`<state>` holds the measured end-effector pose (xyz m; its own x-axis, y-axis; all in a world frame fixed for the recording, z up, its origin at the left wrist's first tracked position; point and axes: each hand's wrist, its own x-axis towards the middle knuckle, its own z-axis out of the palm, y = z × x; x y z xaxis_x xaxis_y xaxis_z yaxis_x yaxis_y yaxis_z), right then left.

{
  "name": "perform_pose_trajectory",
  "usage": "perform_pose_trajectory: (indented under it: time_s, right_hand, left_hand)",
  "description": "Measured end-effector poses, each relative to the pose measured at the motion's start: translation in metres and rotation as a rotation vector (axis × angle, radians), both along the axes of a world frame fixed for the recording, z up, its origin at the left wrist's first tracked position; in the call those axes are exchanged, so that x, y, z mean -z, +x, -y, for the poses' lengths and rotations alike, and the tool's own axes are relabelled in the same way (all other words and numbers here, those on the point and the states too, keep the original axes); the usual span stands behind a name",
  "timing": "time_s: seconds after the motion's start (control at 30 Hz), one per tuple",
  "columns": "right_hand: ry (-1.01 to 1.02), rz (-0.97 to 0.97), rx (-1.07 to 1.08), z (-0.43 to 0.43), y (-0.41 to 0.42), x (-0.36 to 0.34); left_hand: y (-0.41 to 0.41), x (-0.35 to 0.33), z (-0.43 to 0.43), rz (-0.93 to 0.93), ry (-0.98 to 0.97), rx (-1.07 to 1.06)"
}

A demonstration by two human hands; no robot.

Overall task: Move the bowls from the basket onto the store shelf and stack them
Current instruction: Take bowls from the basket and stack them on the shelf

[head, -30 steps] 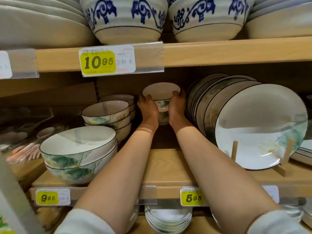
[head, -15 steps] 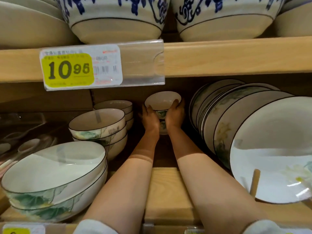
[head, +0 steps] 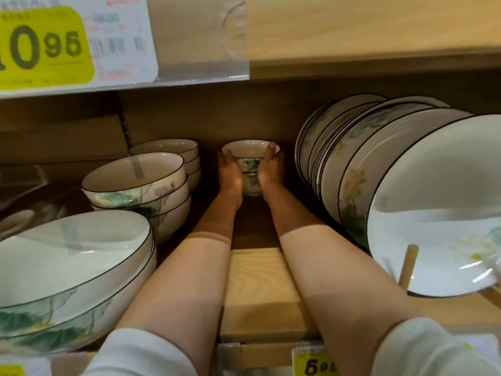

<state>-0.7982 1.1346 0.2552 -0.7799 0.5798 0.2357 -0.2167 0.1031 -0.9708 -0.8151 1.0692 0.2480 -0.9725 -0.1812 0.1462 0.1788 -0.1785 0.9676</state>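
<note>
Clamping the small bowls (head: 250,169) from both sides, far back on the store shelf (head: 257,289), close to the dark rear panel. At least two nested there, with green leaf print on the walls and plain white inside the top one. Cupping the left wall with the left hand (head: 230,176) and the right wall with the right hand (head: 271,170). Right thumb (head: 272,149) up against the top rim, other fingers curled round the far side, tips hidden behind the china. Cannot tell whether the bottom bowl touches the board or hangs just above it.

Just left of the left-hand fingers, past a narrow gap, a back stack of bowls (head: 173,151). Nearer the camera from there, a stack of medium bowls (head: 135,180) with black rims, then two big shallow bowls (head: 67,267). Right of the right-hand fingers, near but apart, a row of plates (head: 379,169) standing on edge, with the front one propped against a wooden peg (head: 408,267). High above the fingers, the upper shelf edge (head: 366,31) with a yellow price tag (head: 43,47) reading 10.96. Back from the wrists, bare forearms, then pale sleeves (head: 141,354) at the bottom edge.
</note>
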Motion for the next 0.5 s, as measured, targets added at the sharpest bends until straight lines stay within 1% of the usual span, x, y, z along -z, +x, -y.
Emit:
perform_pose_trajectory:
  time_s: [0.2,0.5]
  right_hand:
    - [0.013,0.025,0.01,-0.0022,0.0006,0.0016]
    - [0.031,0.044,-0.001,-0.0036,0.0007,0.0007]
  left_hand:
    - [-0.0004,0.0018,0.0,0.051,0.04,0.039]
    - [0.0009,0.0055,0.0003,0.029,0.013,0.043]
